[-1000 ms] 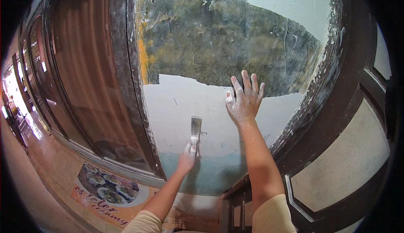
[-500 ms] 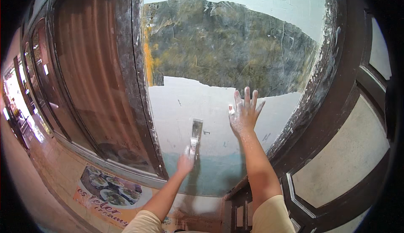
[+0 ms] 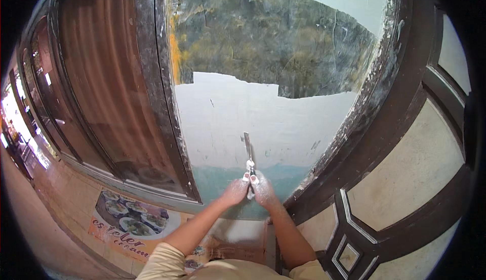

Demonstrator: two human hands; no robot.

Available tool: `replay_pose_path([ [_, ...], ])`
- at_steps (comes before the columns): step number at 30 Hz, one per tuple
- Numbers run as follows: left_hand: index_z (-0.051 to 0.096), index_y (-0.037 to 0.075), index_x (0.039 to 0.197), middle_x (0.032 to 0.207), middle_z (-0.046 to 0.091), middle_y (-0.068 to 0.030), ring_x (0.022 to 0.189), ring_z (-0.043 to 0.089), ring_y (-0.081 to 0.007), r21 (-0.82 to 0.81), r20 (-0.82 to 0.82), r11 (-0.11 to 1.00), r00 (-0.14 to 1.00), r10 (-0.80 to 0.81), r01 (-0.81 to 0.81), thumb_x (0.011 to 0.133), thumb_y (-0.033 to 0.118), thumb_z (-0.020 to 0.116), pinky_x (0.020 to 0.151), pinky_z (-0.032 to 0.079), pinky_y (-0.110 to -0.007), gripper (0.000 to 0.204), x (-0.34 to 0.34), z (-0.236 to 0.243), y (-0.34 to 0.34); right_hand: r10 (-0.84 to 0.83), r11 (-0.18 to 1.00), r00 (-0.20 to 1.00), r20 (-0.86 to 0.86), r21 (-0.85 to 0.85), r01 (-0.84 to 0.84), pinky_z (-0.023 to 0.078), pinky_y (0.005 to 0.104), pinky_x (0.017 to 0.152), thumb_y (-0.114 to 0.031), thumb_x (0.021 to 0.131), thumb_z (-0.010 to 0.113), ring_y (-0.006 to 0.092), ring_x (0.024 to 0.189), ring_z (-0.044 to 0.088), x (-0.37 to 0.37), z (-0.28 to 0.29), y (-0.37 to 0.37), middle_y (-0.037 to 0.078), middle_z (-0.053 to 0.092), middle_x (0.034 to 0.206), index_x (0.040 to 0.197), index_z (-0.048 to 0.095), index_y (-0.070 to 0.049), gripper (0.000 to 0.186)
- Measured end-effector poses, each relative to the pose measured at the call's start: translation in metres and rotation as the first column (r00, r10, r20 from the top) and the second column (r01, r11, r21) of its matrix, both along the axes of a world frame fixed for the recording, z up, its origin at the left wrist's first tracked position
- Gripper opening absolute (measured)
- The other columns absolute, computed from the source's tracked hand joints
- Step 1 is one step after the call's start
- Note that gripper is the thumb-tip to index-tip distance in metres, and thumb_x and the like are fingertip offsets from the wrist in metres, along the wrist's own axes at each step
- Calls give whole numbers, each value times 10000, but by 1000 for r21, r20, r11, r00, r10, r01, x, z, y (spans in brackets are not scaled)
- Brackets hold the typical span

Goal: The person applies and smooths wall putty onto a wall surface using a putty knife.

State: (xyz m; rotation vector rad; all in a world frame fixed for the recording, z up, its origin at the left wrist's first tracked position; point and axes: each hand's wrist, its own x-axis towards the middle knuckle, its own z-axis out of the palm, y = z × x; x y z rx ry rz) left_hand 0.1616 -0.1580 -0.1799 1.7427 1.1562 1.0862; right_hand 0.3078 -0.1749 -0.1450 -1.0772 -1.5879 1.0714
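My two hands meet low in front of the wall, around the white-smeared handle of a putty knife. Its blade points up and is turned nearly edge-on. My left hand grips the handle from one side, and my right hand closes on it from the other. White powder coats the fingers of both. Behind them, the wall carries a smooth white coat with a few small dark marks. Above it lies a rough grey-brown patch, and below it a blue-green band.
A worn dark wooden post borders the wall on the left, beside a glass panel with a brown curtain. To the right stands a dark panelled door. A printed banner lies on the tiled floor at lower left.
My right hand has come off the wall, where it lay spread, and down to the putty knife. My left hand has moved right with the knife, whose blade has turned edge-on.
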Motion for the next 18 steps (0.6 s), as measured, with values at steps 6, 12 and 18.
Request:
replay_pose_path([
  [6, 597, 126, 1111, 1293, 508, -175, 1263, 399, -407, 826, -305, 562, 812, 498, -34, 813, 287, 626, 1032, 323, -523, 340, -68, 138, 59, -263, 951, 964, -27, 163, 264, 463, 352, 702, -251, 906, 593, 180, 749, 546, 33, -6, 10, 114, 582, 853, 1112, 507, -6, 332],
  [12, 505, 302, 1349, 1548, 237, -88, 1443, 114, -351, 966, -260, 225, 542, 799, 131, 768, 337, 662, 1081, 141, -645, 603, -121, 205, 145, -386, 897, 921, 56, 256, 360, 457, 415, 749, -263, 940, 497, 354, 796, 569, 25, 5, 53, 204, 575, 891, 1126, 496, -20, 307],
  [18, 496, 345, 1346, 1539, 267, -66, 1441, 147, -337, 969, -242, 227, 547, 801, 97, 699, 362, 698, 1095, 121, -642, 678, -124, 195, 153, -484, 853, 875, -7, 216, 474, 452, 468, 725, -273, 950, 473, 428, 832, 565, 1, 1, 108, 231, 591, 877, 1150, 487, -26, 319],
])
